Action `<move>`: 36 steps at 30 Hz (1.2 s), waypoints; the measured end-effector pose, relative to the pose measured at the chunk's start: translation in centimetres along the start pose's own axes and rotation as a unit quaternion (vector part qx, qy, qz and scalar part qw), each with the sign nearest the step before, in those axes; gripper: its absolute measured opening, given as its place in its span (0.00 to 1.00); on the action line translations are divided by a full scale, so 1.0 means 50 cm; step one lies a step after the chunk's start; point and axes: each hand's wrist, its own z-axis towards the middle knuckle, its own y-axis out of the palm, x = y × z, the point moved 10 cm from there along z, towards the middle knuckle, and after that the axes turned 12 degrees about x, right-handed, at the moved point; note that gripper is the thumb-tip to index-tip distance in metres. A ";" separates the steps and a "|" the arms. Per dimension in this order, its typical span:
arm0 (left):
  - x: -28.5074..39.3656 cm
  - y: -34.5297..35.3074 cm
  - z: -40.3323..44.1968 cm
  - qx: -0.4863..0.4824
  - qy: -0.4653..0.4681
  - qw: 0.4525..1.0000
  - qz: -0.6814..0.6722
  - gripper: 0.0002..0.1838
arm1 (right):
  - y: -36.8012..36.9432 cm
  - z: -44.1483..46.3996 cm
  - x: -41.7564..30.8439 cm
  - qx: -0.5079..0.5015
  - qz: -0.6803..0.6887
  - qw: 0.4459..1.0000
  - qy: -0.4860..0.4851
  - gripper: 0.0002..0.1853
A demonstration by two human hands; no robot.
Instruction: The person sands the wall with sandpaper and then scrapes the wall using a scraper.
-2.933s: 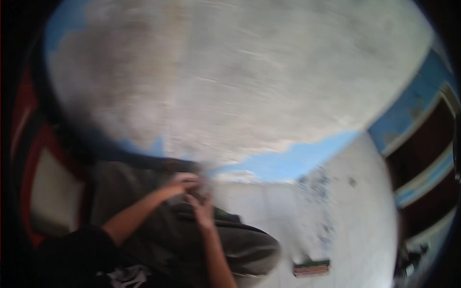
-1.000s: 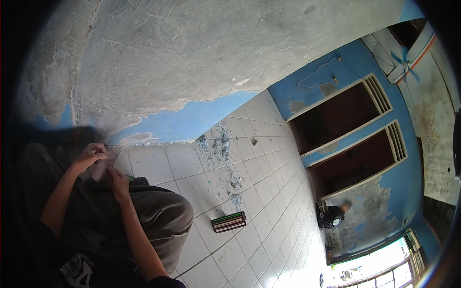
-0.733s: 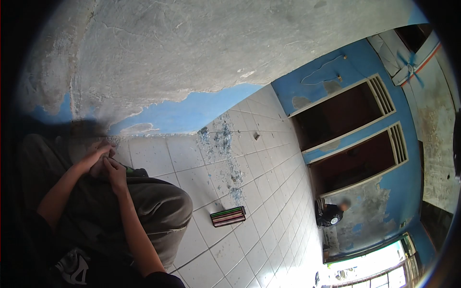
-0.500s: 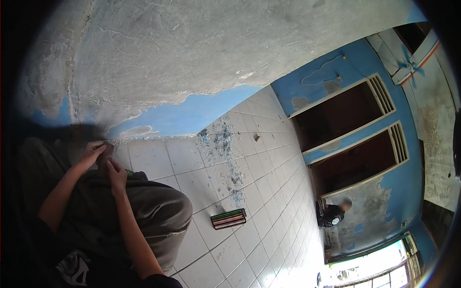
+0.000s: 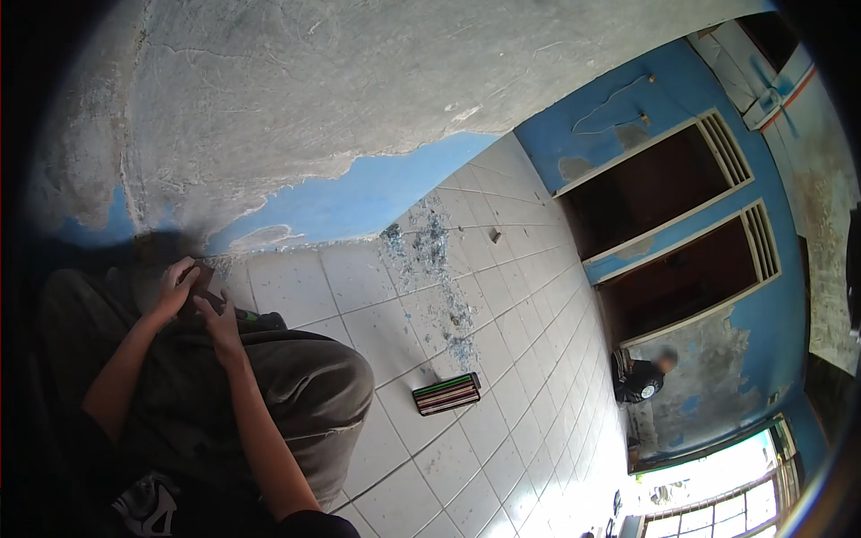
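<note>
My left hand (image 5: 178, 285) is closed on a small reddish-brown flat sheet (image 5: 204, 276), low beside the wall and above my lap. Close against the sheet's lower side is my right hand (image 5: 220, 325), its thumb and fingers apart. Whether its fingertips touch the sheet I cannot tell. Just past the right hand, a black and green thing (image 5: 253, 316) shows by my leg, its kind unclear. My bent knee (image 5: 345, 377) in dark trousers fills the space below.
A wall (image 5: 296, 117) with peeled blue paint rises beside me. Blue-grey paint flakes (image 5: 435, 247) litter the white tiled floor (image 5: 377, 336). A striped rectangular object with a dark rim (image 5: 447, 394) lies there. Another person (image 5: 641, 380) sits by the far wall, near two dark doorways.
My right hand has loosened from the brown sheet and its fingers have spread. The left hand keeps its hold. The view has shifted slightly, so the room appears moved a little.
</note>
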 end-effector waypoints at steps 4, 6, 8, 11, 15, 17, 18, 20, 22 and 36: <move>-0.004 0.007 0.000 0.007 0.010 1.000 0.008 0.11 | 0.019 0.003 0.007 -0.047 -0.012 0.999 -0.010 0.14; -0.004 0.013 0.000 0.009 0.016 1.000 0.013 0.11 | 0.017 0.005 0.007 -0.052 -0.015 0.998 -0.010 0.13; -0.004 0.018 0.004 0.012 0.025 0.999 0.021 0.11 | 0.010 0.009 0.008 -0.039 -0.002 0.999 0.001 0.13; -0.003 0.008 0.002 0.018 0.034 0.999 0.031 0.11 | 0.024 -0.054 -0.072 0.004 0.040 0.999 -0.018 0.11; -0.005 0.007 0.003 0.022 0.041 0.998 0.042 0.12 | 0.001 0.005 0.002 -0.016 0.001 0.999 0.033 0.14; -0.002 0.007 0.005 0.022 0.048 0.997 0.048 0.12 | -0.006 0.031 0.040 -0.027 -0.011 0.999 0.033 0.17; -0.003 0.005 0.005 0.024 0.049 0.997 0.052 0.12 | 0.004 0.026 0.035 -0.040 -0.027 0.998 0.031 0.21; -0.001 0.000 0.004 0.026 0.056 0.996 0.058 0.12 | 0.015 0.015 0.025 -0.052 -0.010 0.998 0.034 0.24; 0.001 0.002 0.005 0.027 0.064 0.996 0.064 0.12 | 0.019 -0.002 0.000 -0.058 0.007 0.998 0.036 0.26; -0.011 0.019 -0.023 -0.005 0.045 0.991 0.127 0.21 | 0.012 -0.014 -0.003 -0.067 0.056 0.995 0.040 0.17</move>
